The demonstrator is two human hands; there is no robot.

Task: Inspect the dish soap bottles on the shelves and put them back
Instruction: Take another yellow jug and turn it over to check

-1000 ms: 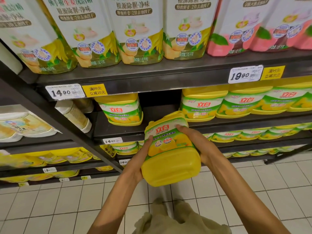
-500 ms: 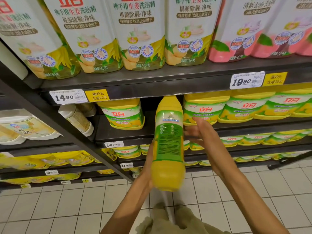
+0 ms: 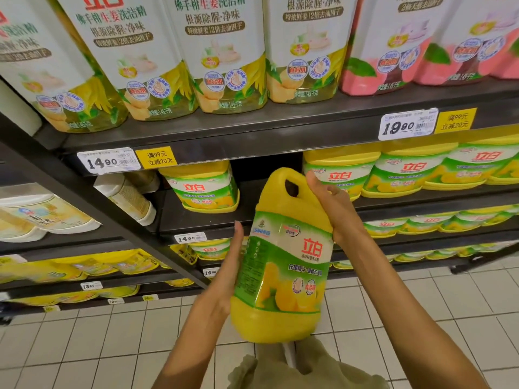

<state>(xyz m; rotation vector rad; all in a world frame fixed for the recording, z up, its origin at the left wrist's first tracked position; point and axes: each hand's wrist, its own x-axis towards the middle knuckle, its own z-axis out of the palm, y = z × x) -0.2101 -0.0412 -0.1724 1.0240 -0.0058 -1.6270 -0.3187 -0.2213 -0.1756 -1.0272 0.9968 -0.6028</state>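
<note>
I hold a yellow dish soap jug (image 3: 283,262) with a green and white label upright in front of the shelves, its label and handle hole facing me. My right hand (image 3: 334,206) grips its upper right shoulder beside the handle. My left hand (image 3: 230,265) lies flat against its left side with straight fingers. Behind the jug, the second shelf (image 3: 213,220) has a dark gap between a lone yellow jug (image 3: 205,186) on the left and a row of the same jugs (image 3: 407,167) on the right.
The top shelf (image 3: 252,130) carries large white-labelled bottles (image 3: 219,51) and pink ones (image 3: 398,46). Price tags read 14.90 (image 3: 108,162) and 19.90 (image 3: 407,125). Lower shelves hold more yellow jugs. A white bottle (image 3: 126,197) lies tilted at left. White tiled floor (image 3: 84,346) lies below.
The jug has turned in my hands from lying tilted, to edge-on, to label facing me. My right hand shifted up to the shoulder by the handle.
</note>
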